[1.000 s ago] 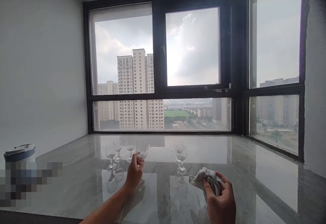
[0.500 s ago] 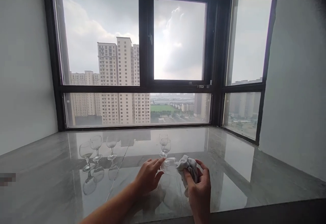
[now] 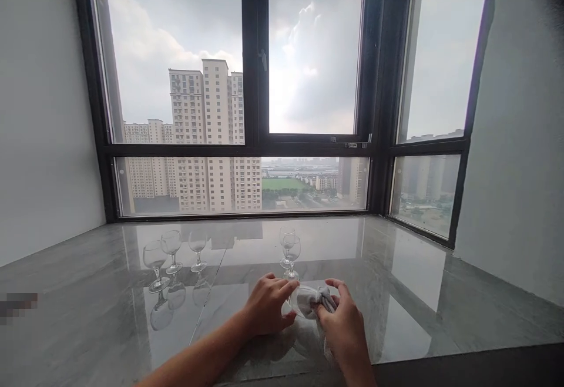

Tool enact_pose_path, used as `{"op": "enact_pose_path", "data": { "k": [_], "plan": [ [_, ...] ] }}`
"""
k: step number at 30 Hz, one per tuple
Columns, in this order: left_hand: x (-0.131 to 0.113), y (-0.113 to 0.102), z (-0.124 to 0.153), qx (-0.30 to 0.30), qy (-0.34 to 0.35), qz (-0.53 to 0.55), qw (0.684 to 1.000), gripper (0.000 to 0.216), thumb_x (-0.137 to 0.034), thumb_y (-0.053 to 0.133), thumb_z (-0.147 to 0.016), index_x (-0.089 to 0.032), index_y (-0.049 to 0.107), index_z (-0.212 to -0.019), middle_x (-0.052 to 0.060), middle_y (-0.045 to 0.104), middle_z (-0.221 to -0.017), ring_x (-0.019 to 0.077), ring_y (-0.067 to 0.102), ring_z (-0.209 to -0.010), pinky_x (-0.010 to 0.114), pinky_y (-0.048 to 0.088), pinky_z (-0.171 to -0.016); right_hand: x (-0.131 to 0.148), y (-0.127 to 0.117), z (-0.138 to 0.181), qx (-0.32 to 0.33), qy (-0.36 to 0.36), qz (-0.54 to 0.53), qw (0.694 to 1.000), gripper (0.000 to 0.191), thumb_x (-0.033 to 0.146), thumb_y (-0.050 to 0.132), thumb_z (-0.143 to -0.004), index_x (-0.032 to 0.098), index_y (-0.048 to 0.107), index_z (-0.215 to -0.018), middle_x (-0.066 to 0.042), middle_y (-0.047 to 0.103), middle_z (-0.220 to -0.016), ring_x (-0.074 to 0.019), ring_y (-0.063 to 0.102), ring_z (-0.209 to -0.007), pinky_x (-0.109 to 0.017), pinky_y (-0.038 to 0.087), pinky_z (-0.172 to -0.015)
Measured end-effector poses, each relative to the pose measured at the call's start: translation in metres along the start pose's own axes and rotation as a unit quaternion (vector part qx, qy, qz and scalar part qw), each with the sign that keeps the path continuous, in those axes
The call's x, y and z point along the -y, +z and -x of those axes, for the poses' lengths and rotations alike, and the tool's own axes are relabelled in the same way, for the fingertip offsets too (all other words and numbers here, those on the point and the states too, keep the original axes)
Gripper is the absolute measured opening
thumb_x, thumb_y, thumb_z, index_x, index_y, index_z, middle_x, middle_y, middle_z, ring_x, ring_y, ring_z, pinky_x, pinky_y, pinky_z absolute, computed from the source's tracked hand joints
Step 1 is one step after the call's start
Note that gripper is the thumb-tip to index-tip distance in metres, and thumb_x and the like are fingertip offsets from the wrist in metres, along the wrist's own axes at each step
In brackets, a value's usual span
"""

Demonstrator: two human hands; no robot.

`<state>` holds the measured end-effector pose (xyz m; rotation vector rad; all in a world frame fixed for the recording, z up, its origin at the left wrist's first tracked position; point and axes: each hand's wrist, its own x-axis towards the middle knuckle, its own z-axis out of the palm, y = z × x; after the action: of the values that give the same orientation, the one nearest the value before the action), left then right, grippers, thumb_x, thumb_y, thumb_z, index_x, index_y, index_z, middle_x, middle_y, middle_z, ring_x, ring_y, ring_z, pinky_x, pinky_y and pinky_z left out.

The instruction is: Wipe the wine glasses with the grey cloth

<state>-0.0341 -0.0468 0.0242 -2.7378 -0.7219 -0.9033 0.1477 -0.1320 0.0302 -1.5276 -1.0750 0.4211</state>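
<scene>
Your left hand (image 3: 269, 306) is grasping a stemmed glass (image 3: 304, 303) near its foot, thumb and fingers curled about it, at six o'clock in your view. The glass lies tipped sideways above the glossy ledge (image 3: 101, 334), its bowl toward three o'clock. There your right hand (image 3: 342, 319) is clenched on a pale grey cloth (image 3: 326, 299), pressed to the bowl's mouth; some of it seems to sit inside, though you can't tell how deep. From that glass, two upright glasses (image 3: 292, 248) stand close together near twelve o'clock, and three more upright glasses (image 3: 171, 242) at ten o'clock, well apart from your hands. The dark-framed window (image 3: 253, 150) rises at twelve.
</scene>
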Motion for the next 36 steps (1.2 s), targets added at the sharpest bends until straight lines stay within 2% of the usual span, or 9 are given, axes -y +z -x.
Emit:
{"op": "enact_pose_path", "data": {
  "k": [5, 9, 12, 14, 19, 22, 28, 32, 36],
  "plan": [
    [0.001, 0.002, -0.002, -0.031, -0.004, 0.002, 1.0, 0.056, -0.043, 0.068, -0.081, -0.02, 0.051, -0.129, 0.008, 0.075, -0.096, 0.0255, 0.07, -0.077, 0.037, 0.049, -0.075, 0.004, 0.002, 0.002, -0.03, 0.048, -0.091, 0.994, 0.065, 0.059, 0.07, -0.062, 0.022, 0.057, -0.114, -0.007, 0.071, -0.086, -0.0282, 0.069, -0.08, -0.032, 0.049, -0.066],
    [0.005, 0.005, -0.002, -0.05, -0.039, 0.043, 0.997, 0.055, -0.053, 0.065, -0.085, -0.021, 0.05, -0.127, 0.001, 0.071, -0.075, 0.0205, 0.066, -0.063, 0.031, 0.048, -0.065, 0.009, 0.003, 0.004, -0.147, 0.053, -0.128, 0.979, 0.07, 0.065, 0.07, -0.064, 0.023, 0.055, -0.118, -0.008, 0.07, -0.093, -0.0299, 0.067, -0.089, -0.034, 0.05, -0.071],
    [0.005, 0.005, -0.001, -0.072, -0.055, 0.086, 0.992, 0.054, -0.053, 0.062, -0.088, -0.021, 0.046, -0.128, 0.0, 0.068, -0.072, 0.0179, 0.062, -0.06, 0.028, 0.045, -0.059, 0.007, 0.002, 0.004, -0.215, 0.041, -0.097, 0.971, 0.066, 0.063, 0.068, -0.066, 0.025, 0.055, -0.118, -0.008, 0.069, -0.097, -0.0301, 0.067, -0.092, -0.036, 0.048, -0.077],
    [0.004, 0.003, 0.0, -0.096, -0.07, 0.127, 0.985, 0.054, -0.052, 0.06, -0.09, -0.021, 0.042, -0.13, 0.001, 0.069, -0.079, 0.0173, 0.062, -0.063, 0.027, 0.046, -0.06, 0.005, 0.003, 0.004, -0.209, 0.044, -0.087, 0.973, 0.066, 0.062, 0.068, -0.065, 0.025, 0.055, -0.118, -0.008, 0.069, -0.099, -0.0305, 0.067, -0.092, -0.037, 0.047, -0.078],
    [0.0, 0.0, 0.003, -0.1, -0.087, 0.2, 0.971, 0.054, -0.048, 0.062, -0.089, -0.023, 0.04, -0.131, 0.005, 0.072, -0.095, 0.0209, 0.067, -0.084, 0.034, 0.051, -0.079, 0.005, 0.018, 0.008, -0.035, 0.03, -0.171, 0.984, 0.07, 0.06, 0.071, -0.066, 0.022, 0.052, -0.122, -0.008, 0.069, -0.098, -0.0291, 0.067, -0.092, -0.035, 0.051, -0.077],
    [0.0, 0.0, 0.002, -0.096, -0.113, 0.219, 0.964, 0.053, -0.049, 0.061, -0.089, -0.022, 0.044, -0.132, 0.006, 0.072, -0.096, 0.022, 0.067, -0.086, 0.035, 0.051, -0.081, 0.005, 0.025, 0.01, 0.009, 0.029, -0.21, 0.977, 0.073, 0.059, 0.075, -0.068, 0.021, 0.05, -0.125, -0.005, 0.069, -0.092, -0.0272, 0.068, -0.084, -0.034, 0.052, -0.073],
    [-0.002, -0.005, -0.003, -0.125, -0.148, 0.259, 0.946, 0.048, -0.051, 0.07, -0.083, -0.02, 0.058, -0.118, 0.004, 0.071, -0.087, 0.0183, 0.063, -0.076, 0.03, 0.05, -0.075, 0.002, 0.018, 0.007, 0.006, 0.056, -0.29, 0.955, 0.082, 0.058, 0.081, -0.066, 0.02, 0.048, -0.131, -0.002, 0.067, -0.08, -0.0247, 0.066, -0.075, -0.029, 0.051, -0.062],
    [0.002, 0.0, -0.005, -0.101, -0.181, 0.35, 0.914, 0.048, -0.052, 0.07, -0.082, -0.018, 0.059, -0.113, 0.003, 0.069, -0.078, 0.0144, 0.061, -0.065, 0.025, 0.049, -0.064, 0.006, 0.011, 0.007, -0.055, 0.062, -0.314, 0.946, 0.083, 0.058, 0.082, -0.066, 0.019, 0.05, -0.132, -0.004, 0.069, -0.08, -0.0235, 0.066, -0.077, -0.027, 0.051, -0.064],
    [0.009, 0.01, -0.006, -0.096, -0.204, 0.409, 0.884, 0.049, -0.052, 0.071, -0.082, -0.015, 0.059, -0.112, 0.003, 0.068, -0.077, 0.013, 0.06, -0.064, 0.023, 0.045, -0.06, 0.008, 0.007, 0.006, -0.116, 0.067, -0.319, 0.938, 0.084, 0.057, 0.083, -0.064, 0.018, 0.051, -0.131, -0.005, 0.071, -0.085, -0.0231, 0.067, -0.08, -0.027, 0.052, -0.066]
  ]
}}
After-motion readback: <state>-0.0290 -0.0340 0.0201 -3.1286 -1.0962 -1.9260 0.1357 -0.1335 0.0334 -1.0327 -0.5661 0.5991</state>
